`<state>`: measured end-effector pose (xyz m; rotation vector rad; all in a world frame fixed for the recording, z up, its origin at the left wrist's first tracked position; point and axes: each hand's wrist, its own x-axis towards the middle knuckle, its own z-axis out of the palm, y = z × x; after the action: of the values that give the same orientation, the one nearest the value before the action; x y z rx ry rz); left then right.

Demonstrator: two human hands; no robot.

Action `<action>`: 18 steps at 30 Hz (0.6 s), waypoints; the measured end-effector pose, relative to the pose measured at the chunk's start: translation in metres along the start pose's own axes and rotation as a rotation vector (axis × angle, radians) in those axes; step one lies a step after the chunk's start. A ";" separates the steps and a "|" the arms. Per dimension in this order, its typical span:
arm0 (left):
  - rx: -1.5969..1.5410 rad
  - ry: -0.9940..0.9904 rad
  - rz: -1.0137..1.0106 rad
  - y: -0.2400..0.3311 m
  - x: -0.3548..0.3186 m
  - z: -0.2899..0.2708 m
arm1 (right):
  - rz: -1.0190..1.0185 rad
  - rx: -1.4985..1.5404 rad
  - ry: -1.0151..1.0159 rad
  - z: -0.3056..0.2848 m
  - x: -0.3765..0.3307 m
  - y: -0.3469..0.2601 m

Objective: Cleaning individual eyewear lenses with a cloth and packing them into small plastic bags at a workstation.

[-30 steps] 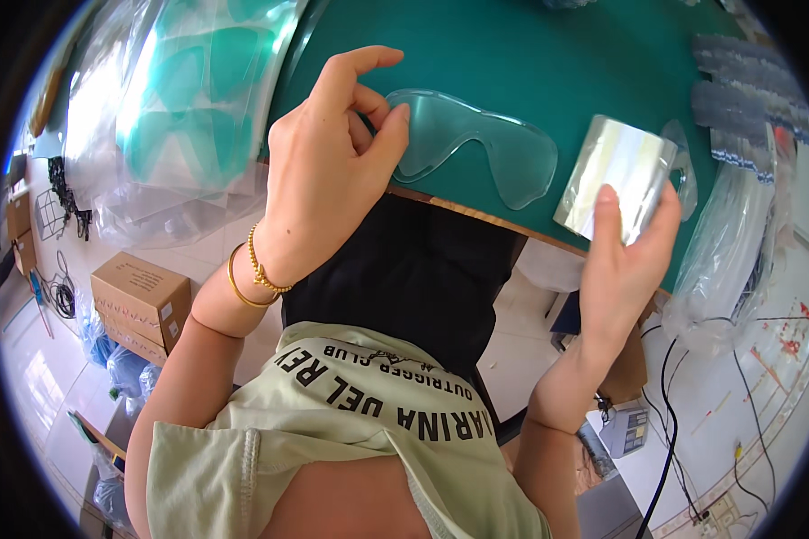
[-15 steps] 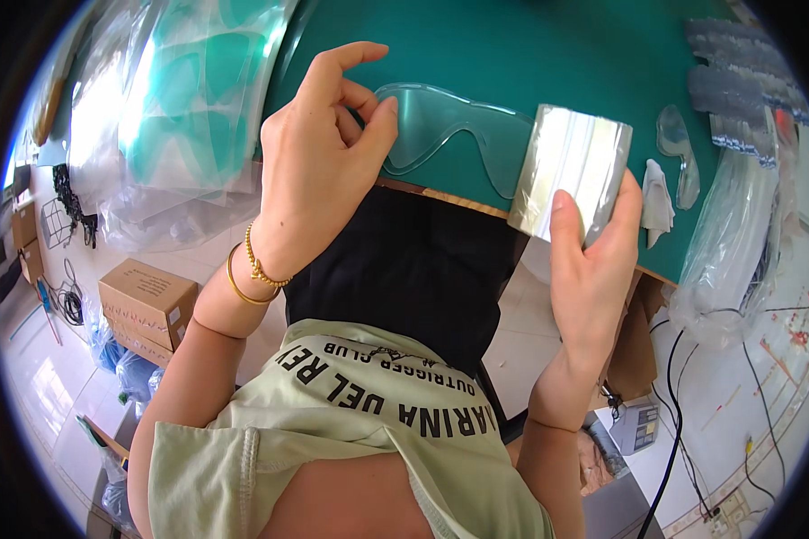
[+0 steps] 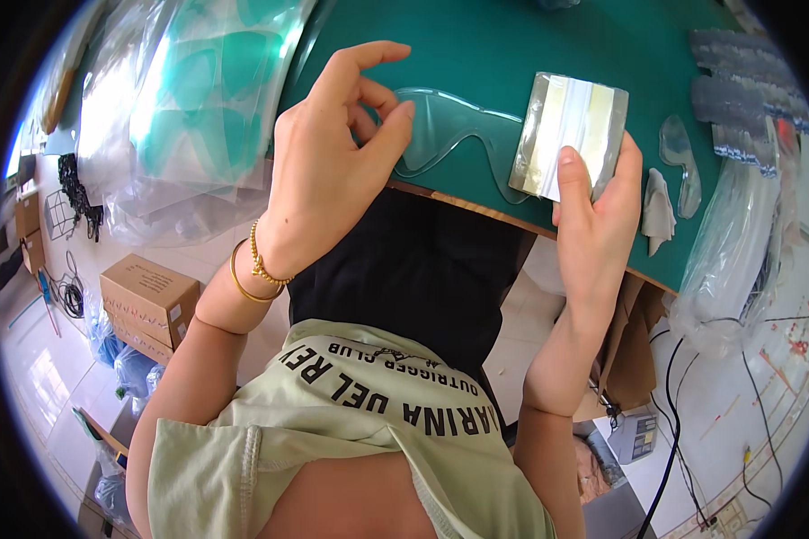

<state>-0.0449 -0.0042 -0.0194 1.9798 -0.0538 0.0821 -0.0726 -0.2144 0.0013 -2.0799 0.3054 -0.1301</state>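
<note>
A clear curved visor lens, shaped like the front of goggles, lies on the green mat by the table's near edge. My left hand is beside the lens's left end, index finger extended, thumb and middle finger drawn together in a pinch. Whatever may be between those fingertips is too small to make out. In my right hand is a wide, shiny, clear-to-silvery roll of film, with the thumb on its face. It is held over the mat by the lens's right end.
Plastic sheets with lens shapes lie at the left. On the right are a smaller clear piece, a crumpled whitish cloth, grey strips and a plastic bag. Cartons and cables are on the floor.
The roll of film has moved up, farther over the mat, and its face has turned, changing the reflections. My left hand keeps its pinch; the view has shifted slightly.
</note>
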 end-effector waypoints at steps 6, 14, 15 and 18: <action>-0.320 -0.023 0.053 0.018 0.001 0.004 | -0.001 -0.051 -0.065 0.001 0.006 -0.003; -0.281 -0.028 -0.150 0.014 0.000 -0.007 | -0.109 0.057 -0.217 0.021 0.027 -0.011; -0.277 -0.022 -0.150 0.011 0.000 -0.010 | -0.133 0.121 -0.237 0.022 0.031 -0.010; -0.265 -0.051 -0.226 0.003 -0.004 -0.016 | -0.112 0.221 -0.165 0.003 0.038 -0.017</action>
<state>-0.0499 0.0091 -0.0112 1.7107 0.1209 -0.1172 -0.0326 -0.2143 0.0135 -1.8742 0.0708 -0.0560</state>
